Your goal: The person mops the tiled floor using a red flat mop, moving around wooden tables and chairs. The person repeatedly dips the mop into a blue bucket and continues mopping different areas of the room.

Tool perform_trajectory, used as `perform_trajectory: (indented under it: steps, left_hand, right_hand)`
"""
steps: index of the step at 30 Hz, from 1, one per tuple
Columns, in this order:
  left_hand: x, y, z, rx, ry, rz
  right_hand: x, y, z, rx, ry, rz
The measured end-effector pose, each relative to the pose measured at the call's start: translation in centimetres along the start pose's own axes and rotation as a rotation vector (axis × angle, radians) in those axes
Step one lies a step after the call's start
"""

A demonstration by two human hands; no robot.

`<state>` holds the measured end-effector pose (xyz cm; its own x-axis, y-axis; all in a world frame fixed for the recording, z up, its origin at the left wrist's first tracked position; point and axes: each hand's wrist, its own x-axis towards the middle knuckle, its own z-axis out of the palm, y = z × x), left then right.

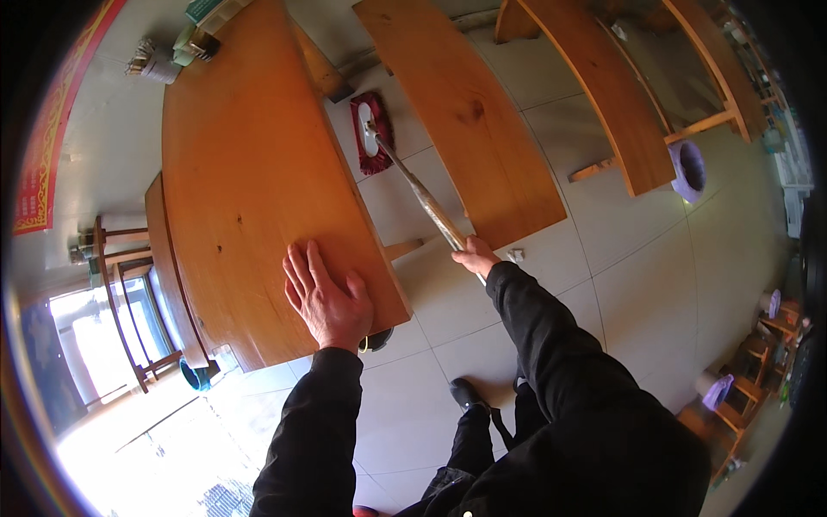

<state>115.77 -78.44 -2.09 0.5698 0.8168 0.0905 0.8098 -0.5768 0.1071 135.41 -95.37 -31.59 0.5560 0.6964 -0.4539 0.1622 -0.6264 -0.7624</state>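
Observation:
My left hand [328,299] rests palm down on the near end of a wooden table [245,155], its fingers slightly spread and holding nothing. To the right, my right hand [477,256] is closed around the metal handle [423,197] of a flat dust mop. The mop's head [371,132], a white plate with a dark red fringed pad, lies on the tiled floor between the table and a wooden bench [475,116]. Part of the handle's lower end shows just below my right hand, and my sleeve hides what lies past it.
A crumpled white scrap [515,255] lies on the floor by the bench's end. Another bench [601,97] and a purple-lined bin [689,171] stand farther right. A chopstick holder [158,68] and jars [194,45] stand at the table's far end. A blue bin [194,375] is at left.

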Motion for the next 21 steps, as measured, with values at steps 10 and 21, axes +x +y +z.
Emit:
perform_trajectory:
  steps: [10,21]
  left_hand:
    - [0.0,-0.1,-0.4,-0.055,-0.069,-0.058]
    - [0.2,0.7,-1.3,-0.060,-0.100,-0.082]
  right_hand:
    - [-1.6,11.3,-15.6,-0.483,0.066,0.167]
    - [-9.6,0.9,-3.5,-0.183,-0.373,0.523]
